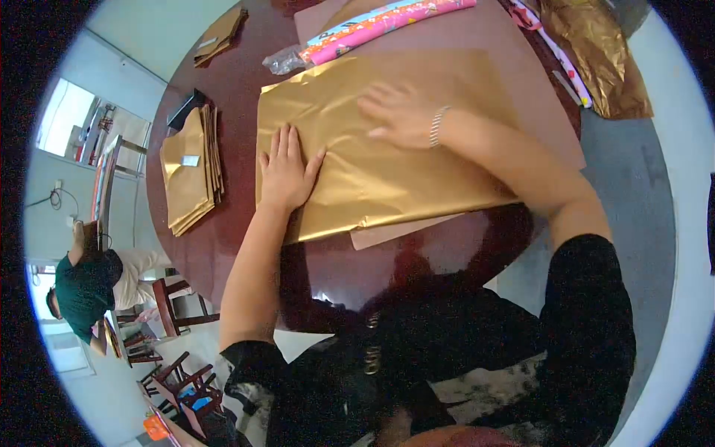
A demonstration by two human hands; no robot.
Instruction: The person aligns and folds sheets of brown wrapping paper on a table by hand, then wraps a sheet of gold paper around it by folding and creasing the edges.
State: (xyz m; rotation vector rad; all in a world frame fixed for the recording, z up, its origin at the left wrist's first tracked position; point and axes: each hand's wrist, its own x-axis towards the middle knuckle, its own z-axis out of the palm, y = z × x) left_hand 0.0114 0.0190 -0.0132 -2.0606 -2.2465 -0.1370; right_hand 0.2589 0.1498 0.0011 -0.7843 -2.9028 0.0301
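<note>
- Gold wrapping sheet (pixel 387 182) lies spread on the table (pixel 238 145), right under both hands, with soft creases across its middle and a long edge towards the person.
- Left hand (pixel 287 170) presses flat near the sheet's left edge; its middle fingers lie close together, with thumb and little finger spread apart, gripping nothing.
- Right hand (pixel 395 115) is extended over the upper middle of the sheet, palm down; its fingers are blurred but look loosely apart, clamped on nothing.
- Silvery bracelet (pixel 439 127) circles the right wrist.
- Pinkish-brown sheet (pixel 551 112) shows beyond the gold one's right side, and a tan corner (pixel 406 230) pokes out below its near edge; I cannot tell whether they are one piece.
- Folded gold paper stack (pixel 186 175), bearing a pale label (pixel 191 161), sits to the left, a black object (pixel 186 109) at its far end.
- Pink patterned roll (pixel 395 33) lies past the far edge beside a blue-and-orange one, near crumpled clear plastic (pixel 284 61).
- Smaller paper stack (pixel 221 37) rests at the far left.
- Crumpled bronze-gold paper (pixel 596 59) hangs at the upper right.
- Person in dark green (pixel 88 290) is well apart at the left, near wooden stools (pixel 167 305).
</note>
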